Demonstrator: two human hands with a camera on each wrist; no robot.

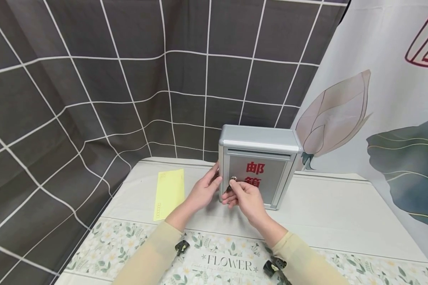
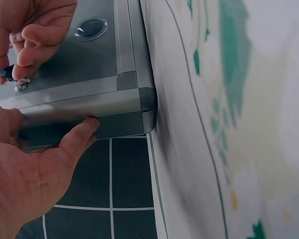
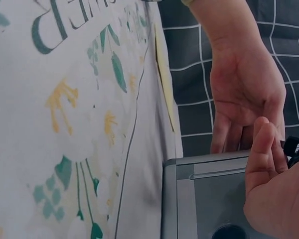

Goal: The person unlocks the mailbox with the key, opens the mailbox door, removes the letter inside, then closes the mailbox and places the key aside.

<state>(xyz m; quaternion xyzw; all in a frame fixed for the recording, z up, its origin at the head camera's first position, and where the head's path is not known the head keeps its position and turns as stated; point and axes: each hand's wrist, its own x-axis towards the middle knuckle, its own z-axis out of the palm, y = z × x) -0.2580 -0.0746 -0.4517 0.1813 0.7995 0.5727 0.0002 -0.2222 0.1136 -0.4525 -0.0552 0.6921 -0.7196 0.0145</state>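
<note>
A silver-grey metal mailbox (image 1: 260, 138) with red characters stands upright on the table, its slotted front towards me. My left hand (image 1: 204, 190) rests against its left side, fingers fairly straight; in the left wrist view a fingertip presses the side near the front edge. My right hand (image 1: 249, 198) is in front of the door and pinches a key with a black head (image 2: 7, 73) between thumb and fingers. The key is at the small round lock (image 1: 233, 178) on the door's left edge. The right hand covers part of the lower red character.
A yellow envelope (image 1: 169, 194) lies flat on the table left of the mailbox. The white tablecloth (image 1: 342, 206) has a floral band along the front. Behind hangs a dark curtain (image 1: 185, 75) with white grid lines, and a pale printed curtain (image 1: 342, 150) hangs at the right.
</note>
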